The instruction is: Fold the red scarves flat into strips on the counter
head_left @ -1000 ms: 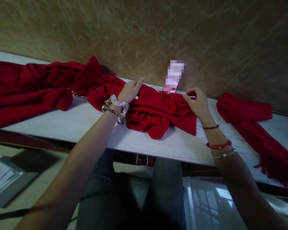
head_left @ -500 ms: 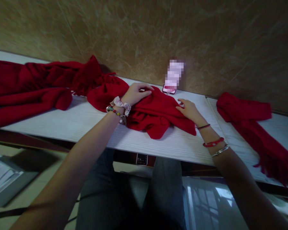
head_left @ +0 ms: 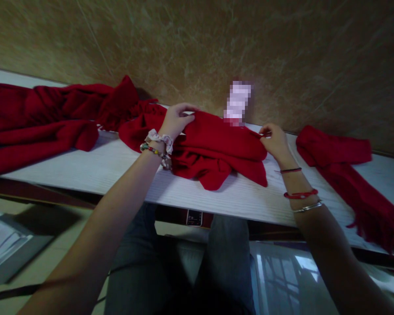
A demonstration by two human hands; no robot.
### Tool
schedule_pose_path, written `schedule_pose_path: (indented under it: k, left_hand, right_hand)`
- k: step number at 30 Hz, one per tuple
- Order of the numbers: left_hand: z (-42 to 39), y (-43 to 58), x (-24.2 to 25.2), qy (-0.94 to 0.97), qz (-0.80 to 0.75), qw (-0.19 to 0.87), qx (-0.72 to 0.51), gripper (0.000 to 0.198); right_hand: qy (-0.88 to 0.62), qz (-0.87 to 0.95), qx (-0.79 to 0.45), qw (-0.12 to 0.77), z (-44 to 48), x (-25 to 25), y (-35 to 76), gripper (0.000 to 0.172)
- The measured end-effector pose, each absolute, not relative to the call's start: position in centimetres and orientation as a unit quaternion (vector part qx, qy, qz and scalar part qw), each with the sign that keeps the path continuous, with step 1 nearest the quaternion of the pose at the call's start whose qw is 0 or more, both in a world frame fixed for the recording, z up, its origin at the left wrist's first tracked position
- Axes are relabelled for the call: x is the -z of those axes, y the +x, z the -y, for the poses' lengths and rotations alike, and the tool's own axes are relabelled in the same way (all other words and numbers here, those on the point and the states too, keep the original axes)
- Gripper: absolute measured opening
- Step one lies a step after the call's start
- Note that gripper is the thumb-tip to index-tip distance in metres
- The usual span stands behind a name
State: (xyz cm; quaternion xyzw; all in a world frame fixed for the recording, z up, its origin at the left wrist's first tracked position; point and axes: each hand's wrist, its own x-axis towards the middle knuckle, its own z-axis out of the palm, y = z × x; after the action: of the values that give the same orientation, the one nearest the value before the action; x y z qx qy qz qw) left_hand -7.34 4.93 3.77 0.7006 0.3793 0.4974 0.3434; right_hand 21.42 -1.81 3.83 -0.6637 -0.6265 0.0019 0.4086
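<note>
A crumpled red scarf lies in the middle of the white table, just in front of me. My left hand is closed on the scarf's upper left edge and lifts it a little. My right hand pinches the scarf's right edge near the wall. A fold of the cloth is stretched between the two hands. Both wrists carry bracelets.
A large heap of red scarves covers the table's left part. Another red scarf with a fringe lies at the right. A small blurred item leans on the brown wall. My knees and a phone show under the table.
Both hands left the top of the scarf, gripped its edges and pulled a fold up and apart; the right hand moved back out to the right.
</note>
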Motion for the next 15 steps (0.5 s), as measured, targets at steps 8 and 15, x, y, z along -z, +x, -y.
schedule_pose_path:
  k: [8, 15]
  left_hand:
    - [-4.6, -7.5, -4.1, 0.773, -0.461, 0.312, -0.304, 0.027]
    - [-5.3, -6.2, -1.8, 0.875, -0.288, 0.300, -0.250, 0.050]
  right_hand:
    - [-0.625, 0.682, -0.215, 0.312, 2.2, -2.3, 19.9, 0.042]
    - [-0.630, 0.762, -0.008, 0.148, 1.6, -0.9, 18.4, 0.023]
